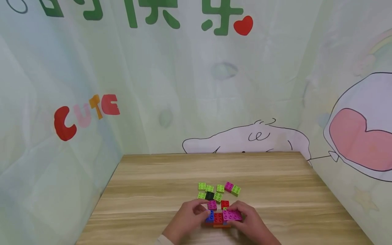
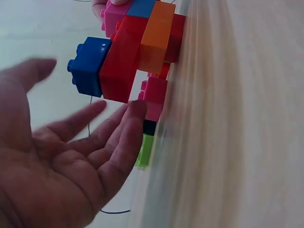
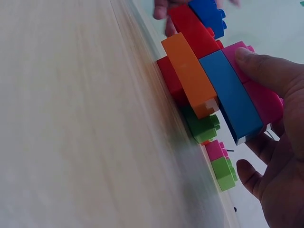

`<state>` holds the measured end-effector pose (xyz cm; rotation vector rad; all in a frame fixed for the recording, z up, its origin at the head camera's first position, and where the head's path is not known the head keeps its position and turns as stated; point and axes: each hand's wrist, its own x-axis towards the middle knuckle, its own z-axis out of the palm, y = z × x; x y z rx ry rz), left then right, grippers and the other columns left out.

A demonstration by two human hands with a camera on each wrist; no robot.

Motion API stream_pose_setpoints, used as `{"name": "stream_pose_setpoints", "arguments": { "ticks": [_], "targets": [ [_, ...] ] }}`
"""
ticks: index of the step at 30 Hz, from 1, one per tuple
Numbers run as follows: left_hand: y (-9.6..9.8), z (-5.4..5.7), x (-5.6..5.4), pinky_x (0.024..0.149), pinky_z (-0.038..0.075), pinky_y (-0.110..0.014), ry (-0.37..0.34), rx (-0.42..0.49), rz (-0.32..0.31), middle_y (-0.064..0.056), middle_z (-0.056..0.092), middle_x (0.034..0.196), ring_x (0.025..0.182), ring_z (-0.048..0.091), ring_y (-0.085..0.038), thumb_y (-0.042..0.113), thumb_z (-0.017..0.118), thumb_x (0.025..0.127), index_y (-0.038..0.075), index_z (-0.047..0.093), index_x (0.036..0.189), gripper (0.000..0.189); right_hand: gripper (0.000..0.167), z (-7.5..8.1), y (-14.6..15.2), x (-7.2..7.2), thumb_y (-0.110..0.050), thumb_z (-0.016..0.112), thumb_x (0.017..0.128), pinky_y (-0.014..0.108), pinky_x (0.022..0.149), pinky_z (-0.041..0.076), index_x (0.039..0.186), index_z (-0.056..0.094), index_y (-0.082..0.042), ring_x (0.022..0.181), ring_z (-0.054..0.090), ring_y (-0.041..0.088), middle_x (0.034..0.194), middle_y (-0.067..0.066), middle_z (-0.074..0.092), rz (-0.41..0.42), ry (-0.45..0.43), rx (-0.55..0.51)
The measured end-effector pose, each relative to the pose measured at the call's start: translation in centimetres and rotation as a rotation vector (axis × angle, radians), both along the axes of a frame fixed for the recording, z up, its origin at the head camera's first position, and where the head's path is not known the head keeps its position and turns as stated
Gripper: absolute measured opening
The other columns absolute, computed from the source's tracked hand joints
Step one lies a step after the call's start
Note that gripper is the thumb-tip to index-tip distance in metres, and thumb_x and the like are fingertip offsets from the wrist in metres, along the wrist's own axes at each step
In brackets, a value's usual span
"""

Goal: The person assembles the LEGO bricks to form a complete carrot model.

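A stepped build of toy building blocks stands at the table's near side, between the hands. Low in it lies an orange block (image 3: 190, 76); above that are a red block (image 2: 124, 59) and a long blue block (image 3: 231, 92). A small blue block (image 2: 91, 66) tops the left end, two pink blocks (image 1: 231, 215) the right. My left hand (image 1: 187, 217) is spread beside the small blue block, thumb and fingers apart from it in the left wrist view. My right hand (image 1: 249, 217) grips the pink blocks, thumb on their near side and fingers partly hidden behind.
Behind the build, several lime green blocks (image 1: 217, 197), a black block (image 1: 209, 196) and a magenta block (image 1: 229, 186) lie loose. Another magenta block (image 1: 212, 205) and a red block (image 1: 225, 204) sit closer. The wooden table (image 1: 147, 190) meets printed curtains at its back and sides.
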<state>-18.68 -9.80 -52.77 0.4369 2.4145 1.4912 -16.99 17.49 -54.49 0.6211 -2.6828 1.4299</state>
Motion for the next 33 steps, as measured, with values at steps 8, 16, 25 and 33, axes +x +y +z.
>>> {"name": "stream_pose_setpoints", "arguments": {
  "ticks": [8,16,25,33],
  "targets": [
    [0.2,-0.6,-0.5,0.063,0.059,-0.036,-0.194,0.113,0.075,-0.003,0.075,0.090,0.069,0.069,-0.019,0.025,0.077,0.094,0.007,0.077,0.103,0.021,0.023,0.0,-0.2,0.0,-0.039,0.081,0.089,0.027,0.092,0.054,0.108,0.071,-0.030,0.104,0.064,0.007,0.107,-0.016,0.068,0.010,0.011,-0.009],
    [0.2,-0.3,-0.5,0.068,0.061,-0.037,-0.207,0.119,0.075,-0.003,0.075,0.093,0.077,0.070,-0.019,0.023,0.078,0.093,0.008,0.078,0.099,0.017,0.023,0.4,-0.2,0.1,-0.039,0.081,0.090,0.027,0.091,0.054,0.108,0.072,-0.030,0.103,0.064,0.007,0.107,-0.016,0.068,-0.001,-0.019,0.019],
    [0.4,-0.7,-0.7,0.067,0.062,-0.038,-0.196,0.181,0.076,-0.007,0.076,0.094,0.078,0.071,-0.020,0.018,0.077,0.093,0.001,0.077,0.107,0.022,0.022,0.4,0.0,0.1,-0.038,0.081,0.089,0.027,0.091,0.054,0.108,0.072,-0.030,0.103,0.064,0.007,0.107,-0.016,0.068,-0.006,-0.011,0.022],
    [-0.1,-2.0,-2.5,0.073,0.057,-0.033,0.008,0.123,0.107,-0.002,0.075,0.096,0.084,0.068,-0.015,0.021,0.072,0.096,0.007,0.076,0.112,0.022,0.027,0.1,0.3,0.1,-0.038,0.083,0.086,0.027,0.091,0.053,0.109,0.072,-0.029,0.103,0.064,0.006,0.108,-0.016,0.068,0.014,0.013,0.017]
  ]
}}
